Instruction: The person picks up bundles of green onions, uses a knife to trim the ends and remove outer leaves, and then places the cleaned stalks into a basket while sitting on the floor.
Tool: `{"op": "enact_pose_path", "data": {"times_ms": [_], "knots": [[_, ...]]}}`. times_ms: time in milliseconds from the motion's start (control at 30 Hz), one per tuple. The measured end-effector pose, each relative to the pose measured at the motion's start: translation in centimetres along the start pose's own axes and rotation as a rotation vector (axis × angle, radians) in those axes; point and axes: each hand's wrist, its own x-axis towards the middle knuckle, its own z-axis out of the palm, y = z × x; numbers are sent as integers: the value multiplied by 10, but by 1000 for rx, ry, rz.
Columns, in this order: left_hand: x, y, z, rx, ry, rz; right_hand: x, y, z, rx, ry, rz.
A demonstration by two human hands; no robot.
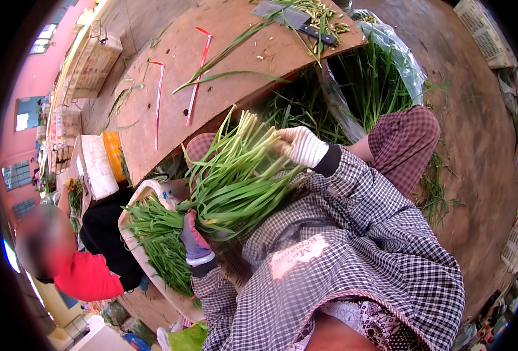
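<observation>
The right hand, in a white glove, pinches the pale stem ends of a bunch of long greens, while the left hand, in a purple glove, grasps the bunch's leafy lower side; the bunch spans the gap between them. Just beside the left hand is a tub of more greens; beyond both hands, a wooden board bears two red strips and a knife.

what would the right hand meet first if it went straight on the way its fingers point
The right hand would first meet the pale stem ends of the green leafy bunch; they look right beside it, though this single view leaves any gap or contact unclear.
</observation>
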Motion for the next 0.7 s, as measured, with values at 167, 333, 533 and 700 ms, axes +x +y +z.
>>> {"op": "enact_pose_path", "data": {"times_ms": [167, 333, 533, 700], "knots": [[9, -25, -26, 4, 110, 17, -8, -8, -79, -239, 344, -200], [15, -38, -35, -79, 135, -11, -18, -25, -74, -403, 282, -153], [12, -20, -14, -139, -18, -67, 20, -11, 5, -755, 34, -308], [20, -55, -49, 64, 4, 131, 23, 9, -33, -506, 271, -462]]}}
